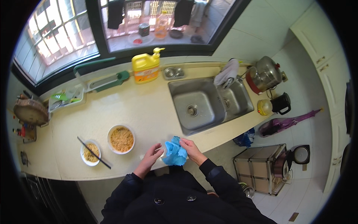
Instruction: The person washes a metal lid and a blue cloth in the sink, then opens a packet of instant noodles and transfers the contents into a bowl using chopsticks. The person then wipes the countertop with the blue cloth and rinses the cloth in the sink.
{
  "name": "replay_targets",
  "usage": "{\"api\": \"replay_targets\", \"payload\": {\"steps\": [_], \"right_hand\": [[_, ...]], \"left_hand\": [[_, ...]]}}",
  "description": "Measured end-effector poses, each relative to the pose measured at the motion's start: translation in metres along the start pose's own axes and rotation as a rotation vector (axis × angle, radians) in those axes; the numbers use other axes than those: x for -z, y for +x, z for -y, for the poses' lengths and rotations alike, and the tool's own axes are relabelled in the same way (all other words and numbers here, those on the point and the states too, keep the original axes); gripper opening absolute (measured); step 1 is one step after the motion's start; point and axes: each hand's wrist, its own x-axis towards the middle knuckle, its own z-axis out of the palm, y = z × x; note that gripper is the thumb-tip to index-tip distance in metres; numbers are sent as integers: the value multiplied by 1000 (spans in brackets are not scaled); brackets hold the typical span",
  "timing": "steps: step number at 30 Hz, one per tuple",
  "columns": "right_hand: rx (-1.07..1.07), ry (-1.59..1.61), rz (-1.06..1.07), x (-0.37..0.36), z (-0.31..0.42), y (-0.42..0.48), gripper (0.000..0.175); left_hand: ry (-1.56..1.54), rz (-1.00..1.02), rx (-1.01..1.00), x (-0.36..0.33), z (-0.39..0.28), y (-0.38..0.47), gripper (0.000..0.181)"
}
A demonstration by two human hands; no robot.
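Note:
My right hand (193, 150) pinches a crumpled blue cloth (175, 154) at its upper right, just above the counter's front edge. To the left of the cloth is my left hand (151, 159), its fingers apart and nothing held in them. Further left on the cream countertop (151, 112) stands a white bowl (133, 144) filled with crumbly orange-brown food. A smaller white bowl (83, 158) beside it holds similar food, with a pair of dark chopsticks (105, 164) lying across its rim.
A double steel sink (193, 96) is set into the counter at the right. Behind stand a yellow pump jug (146, 68) and a small steel tray (174, 73). A utensil tray (79, 102) is at the left; a kettle (281, 103) and steamer pot (268, 73) are far right.

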Motion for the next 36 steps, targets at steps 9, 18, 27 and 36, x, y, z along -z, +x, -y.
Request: {"api": "replay_targets", "payload": {"steps": [9, 18, 27, 36], "right_hand": [[-54, 459, -51, 124, 84, 23, 37], [-129, 42, -380, 356, 146, 146, 31], [125, 469, -602, 410, 281, 228, 25], [397, 443, -626, 369, 251, 228, 35]], "left_hand": [[-132, 102, 83, -123, 5, 155, 33], [23, -151, -61, -218, -27, 258, 56], [-18, -251, 224, -231, -25, 320, 49], [-246, -536, 274, -212, -6, 351, 32]]}}
